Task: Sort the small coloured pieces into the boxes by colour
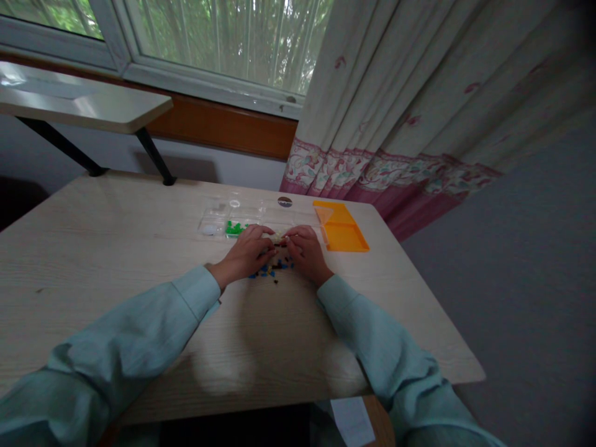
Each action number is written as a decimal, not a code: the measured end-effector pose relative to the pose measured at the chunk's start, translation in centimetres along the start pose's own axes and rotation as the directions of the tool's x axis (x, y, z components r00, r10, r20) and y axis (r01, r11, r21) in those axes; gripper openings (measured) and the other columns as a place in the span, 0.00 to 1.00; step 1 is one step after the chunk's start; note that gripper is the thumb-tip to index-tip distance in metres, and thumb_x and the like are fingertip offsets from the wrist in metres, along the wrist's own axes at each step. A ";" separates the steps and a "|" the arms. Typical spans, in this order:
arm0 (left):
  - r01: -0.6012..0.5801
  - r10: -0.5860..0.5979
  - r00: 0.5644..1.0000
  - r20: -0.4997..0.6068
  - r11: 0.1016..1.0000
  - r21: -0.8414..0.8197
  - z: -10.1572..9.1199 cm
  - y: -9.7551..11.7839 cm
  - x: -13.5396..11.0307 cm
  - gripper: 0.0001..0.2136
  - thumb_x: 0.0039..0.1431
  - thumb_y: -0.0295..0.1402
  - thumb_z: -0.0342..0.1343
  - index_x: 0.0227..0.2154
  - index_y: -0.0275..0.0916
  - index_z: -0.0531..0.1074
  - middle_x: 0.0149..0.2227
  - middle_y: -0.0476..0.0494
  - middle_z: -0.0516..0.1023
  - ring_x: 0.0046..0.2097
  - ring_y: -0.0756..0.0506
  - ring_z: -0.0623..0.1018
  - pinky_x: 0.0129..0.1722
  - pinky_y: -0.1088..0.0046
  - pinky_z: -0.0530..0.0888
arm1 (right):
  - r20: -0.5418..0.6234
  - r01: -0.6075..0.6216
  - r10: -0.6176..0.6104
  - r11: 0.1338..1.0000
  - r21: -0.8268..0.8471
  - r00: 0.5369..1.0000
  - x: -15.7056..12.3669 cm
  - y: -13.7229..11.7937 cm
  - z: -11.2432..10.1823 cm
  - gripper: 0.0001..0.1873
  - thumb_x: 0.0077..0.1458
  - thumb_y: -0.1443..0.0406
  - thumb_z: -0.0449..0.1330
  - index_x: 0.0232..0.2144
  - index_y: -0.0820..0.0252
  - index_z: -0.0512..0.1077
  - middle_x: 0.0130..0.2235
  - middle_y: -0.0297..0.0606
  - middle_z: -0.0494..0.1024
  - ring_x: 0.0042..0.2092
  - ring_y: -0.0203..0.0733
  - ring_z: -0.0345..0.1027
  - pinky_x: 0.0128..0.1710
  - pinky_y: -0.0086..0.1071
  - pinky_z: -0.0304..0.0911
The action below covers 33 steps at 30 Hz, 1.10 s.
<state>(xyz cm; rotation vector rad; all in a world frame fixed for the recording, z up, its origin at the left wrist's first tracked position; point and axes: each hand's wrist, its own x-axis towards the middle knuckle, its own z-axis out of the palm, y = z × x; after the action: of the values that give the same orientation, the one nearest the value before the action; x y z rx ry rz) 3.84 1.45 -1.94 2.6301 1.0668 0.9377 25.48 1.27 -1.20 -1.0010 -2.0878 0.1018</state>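
Observation:
Over the near edge of a clear divided box (pixel 212 218), my left hand (pixel 249 253) is bent with its fingers drawn together. My right hand (pixel 307 251) faces it, thumb and fingers pinched. Anything inside either pinch is too small to make out. Pale small pieces (pixel 278 238) show between the fingertips. Just below my hands lies a loose scatter of tiny blue, black and yellow pieces (pixel 270 271). Bright green pieces (pixel 236 228) fill one compartment beside my left hand. My fingers hide part of the box's front.
An orange tray (pixel 347 230) lies to the right of the box. Behind the box is a small dark round disc (pixel 285 202). A raised shelf (pixel 88 99) on black legs stands at the back left. A patterned curtain (pixel 372 124) hangs behind the table's right side.

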 end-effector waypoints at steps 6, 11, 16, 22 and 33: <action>-0.051 0.058 0.996 0.070 0.994 -0.101 -1.2 0.7 -0.1 0.04 0.55 0.33 0.59 0.34 0.42 0.76 0.55 0.42 0.69 0.56 0.38 0.67 0.59 0.54 0.62 | -0.002 -0.041 0.041 0.999 0.017 0.999 0.1 -0.2 -0.2 0.15 0.64 0.61 0.52 0.32 0.55 0.78 0.38 0.38 0.78 0.45 0.44 0.67 0.50 0.43 0.61; -0.107 0.119 0.981 0.150 0.990 -0.088 -1.9 1.5 -0.1 0.10 0.49 0.30 0.60 0.37 0.42 0.74 0.55 0.42 0.68 0.58 0.37 0.65 0.61 0.53 0.61 | -0.013 -0.028 0.028 1.000 0.010 1.000 0.3 -0.4 -0.2 0.16 0.64 0.61 0.52 0.29 0.56 0.77 0.37 0.39 0.78 0.44 0.44 0.67 0.50 0.42 0.62; -0.117 0.121 0.984 0.129 0.992 -0.041 -1.7 1.5 -0.3 0.08 0.53 0.31 0.58 0.37 0.42 0.73 0.55 0.41 0.68 0.58 0.37 0.64 0.62 0.54 0.59 | -0.004 -0.032 0.032 0.999 0.016 0.999 0.2 -0.4 -0.1 0.17 0.64 0.61 0.52 0.29 0.56 0.77 0.37 0.39 0.77 0.45 0.43 0.67 0.50 0.42 0.61; -0.028 0.026 0.998 0.063 0.999 0.031 -1.0 0.9 -0.3 0.10 0.56 0.36 0.61 0.39 0.41 0.73 0.49 0.40 0.70 0.52 0.38 0.67 0.56 0.55 0.64 | -0.006 -0.034 0.034 0.999 0.017 0.999 0.1 -0.1 0.0 0.16 0.64 0.61 0.52 0.30 0.55 0.77 0.38 0.38 0.77 0.45 0.43 0.66 0.51 0.42 0.61; 0.052 -0.052 0.999 -0.002 0.996 0.066 -1.4 0.8 -0.2 0.06 0.55 0.36 0.62 0.34 0.41 0.76 0.43 0.41 0.70 0.47 0.40 0.67 0.47 0.59 0.66 | -0.004 -0.028 0.028 0.999 0.033 1.000 0.1 -0.1 -0.1 0.16 0.64 0.60 0.52 0.31 0.54 0.78 0.38 0.38 0.78 0.45 0.43 0.67 0.50 0.42 0.62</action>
<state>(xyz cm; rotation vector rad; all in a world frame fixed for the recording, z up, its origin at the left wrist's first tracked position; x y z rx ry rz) 3.36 0.61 -0.68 2.6408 1.1804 0.9070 25.39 1.23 -1.02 -1.0101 -2.0622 0.1472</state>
